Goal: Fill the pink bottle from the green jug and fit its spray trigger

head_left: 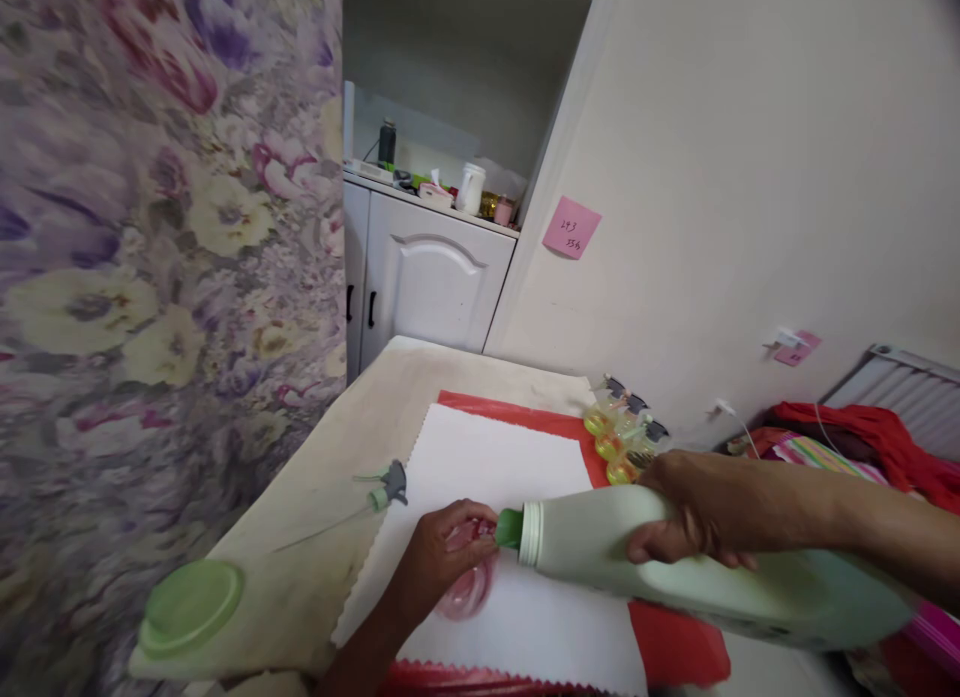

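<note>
- Left hand [448, 545]: fingers closed around the neck of the pink bottle [466, 592], over the white sheet [510, 457].
- Right hand [694, 507]: gripping the pale green jug [592, 534], tilted nearly horizontal, its green spout [509, 528] at the bottle's neck; contact hidden.
- Spray nozzle [393, 485]: at the sheet's left edge.
- Green lid [191, 607]: on the table's [300, 507] near-left corner.

bare hands [679, 502], bare forearms [825, 492]
</note>
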`<state>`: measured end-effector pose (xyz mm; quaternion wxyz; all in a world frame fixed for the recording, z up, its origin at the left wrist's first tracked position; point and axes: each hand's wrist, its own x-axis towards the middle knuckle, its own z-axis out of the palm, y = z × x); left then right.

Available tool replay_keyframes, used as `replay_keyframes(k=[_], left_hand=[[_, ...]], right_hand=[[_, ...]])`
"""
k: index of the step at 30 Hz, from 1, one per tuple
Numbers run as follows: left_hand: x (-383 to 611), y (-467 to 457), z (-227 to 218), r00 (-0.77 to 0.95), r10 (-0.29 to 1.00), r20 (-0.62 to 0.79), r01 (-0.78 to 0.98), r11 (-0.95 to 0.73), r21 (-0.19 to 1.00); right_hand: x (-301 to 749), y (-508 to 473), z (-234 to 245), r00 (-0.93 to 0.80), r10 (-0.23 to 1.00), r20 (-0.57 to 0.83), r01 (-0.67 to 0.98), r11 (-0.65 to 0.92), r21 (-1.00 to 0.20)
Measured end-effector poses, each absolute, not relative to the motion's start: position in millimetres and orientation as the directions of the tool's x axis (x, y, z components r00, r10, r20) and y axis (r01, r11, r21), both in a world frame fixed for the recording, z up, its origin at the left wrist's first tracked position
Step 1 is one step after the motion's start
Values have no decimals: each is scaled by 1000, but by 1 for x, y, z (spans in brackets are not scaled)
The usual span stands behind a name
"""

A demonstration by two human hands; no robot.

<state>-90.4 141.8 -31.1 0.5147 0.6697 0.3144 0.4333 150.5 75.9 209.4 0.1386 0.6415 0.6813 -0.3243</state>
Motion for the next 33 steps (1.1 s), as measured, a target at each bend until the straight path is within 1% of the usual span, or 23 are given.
replay_keyframes(k=[7, 22, 29, 33], left_hand=[[-89, 141, -30, 420, 873, 249, -25, -264, 964], [-89, 141, -31, 410, 876, 253, 7, -280, 960], [-89, 141, -27, 411, 875, 254, 5, -281, 960], [-89, 141, -29, 416, 872, 257, -2, -282, 959]], right_hand=[[150, 76, 210, -149, 789, -596, 965, -15, -261], [151, 76, 210, -127, 789, -601, 970, -26, -240], [150, 76, 211, -149, 791, -593, 965, -14, -261], [147, 76, 214, -126, 791, -599, 971, -25, -238]])
